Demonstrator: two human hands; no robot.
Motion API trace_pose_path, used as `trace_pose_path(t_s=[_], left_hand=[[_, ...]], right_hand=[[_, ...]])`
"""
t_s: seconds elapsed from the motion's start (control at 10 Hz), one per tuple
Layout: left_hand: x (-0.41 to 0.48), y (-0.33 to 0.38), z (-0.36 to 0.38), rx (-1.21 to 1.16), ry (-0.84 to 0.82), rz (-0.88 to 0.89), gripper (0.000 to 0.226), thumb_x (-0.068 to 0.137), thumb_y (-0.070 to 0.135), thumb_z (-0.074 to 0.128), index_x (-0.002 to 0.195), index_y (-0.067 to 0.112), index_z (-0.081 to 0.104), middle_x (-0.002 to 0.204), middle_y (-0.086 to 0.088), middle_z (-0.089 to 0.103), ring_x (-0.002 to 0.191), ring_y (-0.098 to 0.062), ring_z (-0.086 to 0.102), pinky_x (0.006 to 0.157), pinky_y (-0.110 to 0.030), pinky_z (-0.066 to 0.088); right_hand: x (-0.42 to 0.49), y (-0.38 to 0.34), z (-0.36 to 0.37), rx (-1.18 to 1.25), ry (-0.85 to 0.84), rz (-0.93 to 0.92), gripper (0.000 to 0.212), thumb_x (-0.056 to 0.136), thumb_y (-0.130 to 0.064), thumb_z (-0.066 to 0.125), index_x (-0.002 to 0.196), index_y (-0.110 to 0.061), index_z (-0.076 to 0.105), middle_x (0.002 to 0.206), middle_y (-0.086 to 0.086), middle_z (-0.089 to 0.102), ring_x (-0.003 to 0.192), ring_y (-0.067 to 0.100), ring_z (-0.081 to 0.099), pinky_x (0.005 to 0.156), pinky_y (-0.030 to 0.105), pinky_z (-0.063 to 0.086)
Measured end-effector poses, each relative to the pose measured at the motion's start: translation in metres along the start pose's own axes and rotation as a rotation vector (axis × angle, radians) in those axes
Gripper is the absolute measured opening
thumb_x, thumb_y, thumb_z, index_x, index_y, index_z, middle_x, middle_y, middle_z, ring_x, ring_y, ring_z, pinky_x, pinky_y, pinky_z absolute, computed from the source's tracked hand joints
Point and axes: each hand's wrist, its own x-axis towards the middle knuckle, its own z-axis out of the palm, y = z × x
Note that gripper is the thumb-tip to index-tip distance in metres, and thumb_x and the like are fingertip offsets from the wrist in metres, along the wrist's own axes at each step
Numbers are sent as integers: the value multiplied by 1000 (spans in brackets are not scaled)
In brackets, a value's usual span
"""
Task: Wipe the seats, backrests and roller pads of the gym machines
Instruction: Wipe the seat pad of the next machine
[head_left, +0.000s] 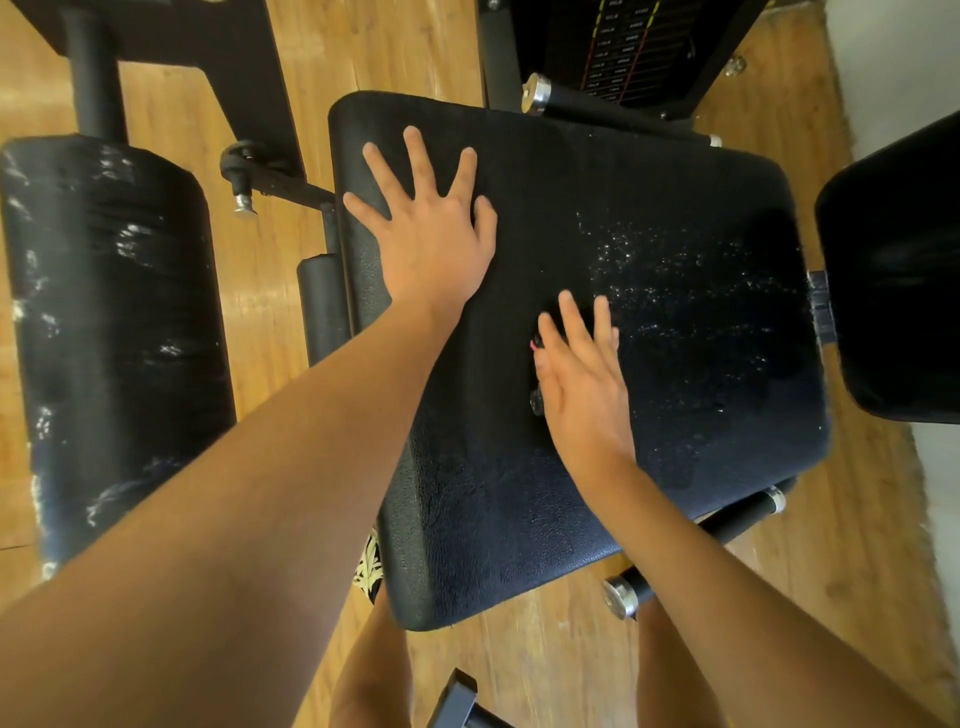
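Head view: looking straight down on a black seat (649, 182), both bare arms reaching in from below.
L hand (431, 234): flat on seat's upper-left part nr the edge, fingers straight & spread wide, gripping nothing.
R hand (582, 384): over mid-seat, fingers straight, slightly apart; thumb hidden. Small dark item (536, 400) w/ a pink bit peeks out at its left side; can't tell what it is or if it's gripped.
Seat surface: white specks/droplets (675, 270) scattered just right of R hand.
Roller pad (114, 312): far left, apart from seat, black w/ white scuffs.
Backrest (898, 286): right edge, just beside seat.
Weight stack (618, 41): top, behind seat.
Floor (395, 47): wood planks.
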Motion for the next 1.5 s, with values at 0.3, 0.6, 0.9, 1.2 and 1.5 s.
trace_pose_path(t_s=[0.3, 0.6, 0.9, 1.2, 1.5], left_hand=[[-1, 1, -2, -7, -26, -9, 57, 106, 52, 19, 161, 39, 23, 172, -13, 6, 153, -52, -2, 115, -77, 7], [-3, 1, -6, 9, -49, 2, 57, 106, 51, 18, 162, 37, 21, 172, -14, 4, 153, -52, -3, 115, -77, 7], [-83, -25, -10, -92, -44, 348, 53, 107, 38, 34, 159, 26, 35, 169, -6, 22, 158, -28, 10, 123, -61, 7], [-108, -28, 0, 6, -67, 327, 54, 109, 47, 22, 161, 35, 27, 172, -2, 15, 159, -25, 6, 126, -57, 4], [-110, -26, 2, -33, -14, 289, 53, 107, 46, 27, 158, 33, 35, 170, -2, 21, 158, -25, 11, 127, -56, 6]], right_hand=[[-71, 10, 1, 22, 8, -75, 41, 109, -25, 40, 137, -5, 62, 157, 11, 44, 153, 38, 23, 120, 60, 27], [-34, 2, 8, 59, 89, -15, 41, 107, -23, 44, 138, -3, 62, 156, 11, 46, 152, 40, 24, 120, 64, 27], [-33, 1, 7, 22, 104, -23, 39, 106, -21, 46, 136, -2, 62, 153, 14, 50, 150, 42, 29, 120, 63, 28], [-63, 6, 1, 1, 64, -17, 36, 103, -12, 58, 138, -4, 62, 156, 14, 46, 152, 40, 25, 122, 57, 24], [-91, 10, 3, -14, 70, -21, 38, 106, -20, 47, 137, -5, 63, 155, 11, 48, 152, 39, 26, 121, 59, 28]])
